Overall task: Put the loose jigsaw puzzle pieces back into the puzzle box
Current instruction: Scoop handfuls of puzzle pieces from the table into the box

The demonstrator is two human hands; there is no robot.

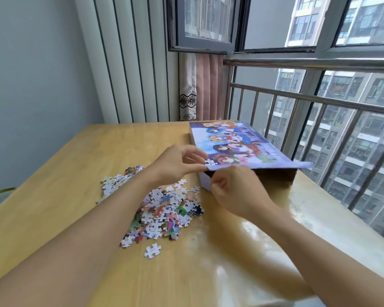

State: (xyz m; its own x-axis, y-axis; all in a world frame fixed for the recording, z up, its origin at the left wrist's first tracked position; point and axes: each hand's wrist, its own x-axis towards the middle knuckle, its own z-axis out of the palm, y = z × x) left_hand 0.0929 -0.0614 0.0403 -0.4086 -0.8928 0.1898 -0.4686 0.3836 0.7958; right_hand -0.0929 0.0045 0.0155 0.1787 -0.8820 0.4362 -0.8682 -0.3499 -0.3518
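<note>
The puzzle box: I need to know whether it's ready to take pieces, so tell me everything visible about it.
The puzzle box is flat, rectangular cardboard with lilac sides and a lid printed with cartoon characters. It sits at the table's far right, by the window railing. The lid's near edge is lifted, showing a dark gap above the base. The left hand pinches the lid's near corner; the right hand grips the front edge. The loose pieces lie just before it.

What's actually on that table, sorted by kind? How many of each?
Puzzle box with its lid being lifted: 1
Heap of loose puzzle pieces, too many to count singly: 1
Single piece lying apart: 1
Hands at the lid's near edge, left hand and right hand: 2
Total: 5
</note>
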